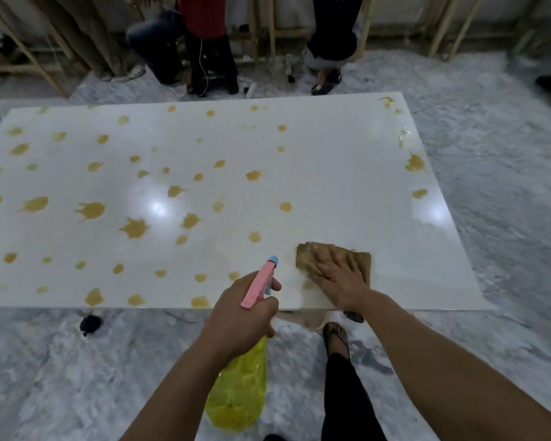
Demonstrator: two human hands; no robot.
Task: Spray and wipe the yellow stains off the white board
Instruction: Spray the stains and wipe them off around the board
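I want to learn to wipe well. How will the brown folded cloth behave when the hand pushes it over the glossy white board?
The brown folded cloth probably is soft and floppy: it lies flat under the right hand. It likely slides easily, since the glossy white board reflects lamps. Its free corner may fold over.

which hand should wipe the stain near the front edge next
Right. The right hand lies flat on the cloth on the board, beside a faint stain. The left hand grips the spray bottle.
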